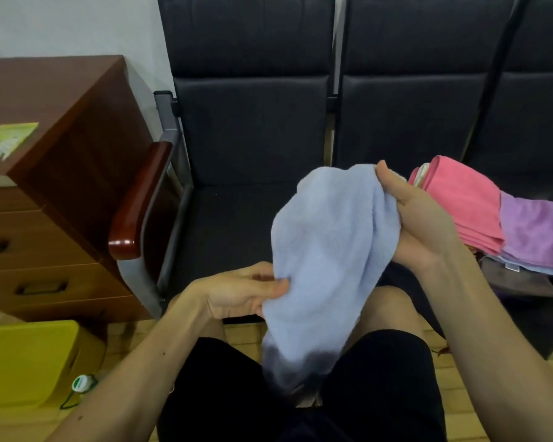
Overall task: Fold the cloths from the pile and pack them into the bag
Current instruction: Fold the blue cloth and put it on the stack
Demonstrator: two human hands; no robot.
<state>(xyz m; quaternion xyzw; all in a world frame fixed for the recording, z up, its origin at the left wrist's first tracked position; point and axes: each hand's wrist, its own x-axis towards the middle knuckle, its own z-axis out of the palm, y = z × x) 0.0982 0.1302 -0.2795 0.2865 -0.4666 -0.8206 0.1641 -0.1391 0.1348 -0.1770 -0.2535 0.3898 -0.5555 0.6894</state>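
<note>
Both hands hold 1 pale blue, fluffy terry cloth (326,250) up over the person's lap. The right hand (419,218) grips its upper edge, thumb on top and fingers curled round bunched fabric. The left hand (243,291), lower and nearer the body, pinches a side edge between thumb and fingers. Below both grips the cloth hangs loose between the knees. Just beyond the right hand lies a pile of cloths (505,224) on the dark padded bench seat (237,218), with a pink 1 and a lilac 1 on top.

Crumpled pale-blue cloth (326,250) hangs unfolded; pink, purple cloths (498,218) apparently stacked right.
</note>
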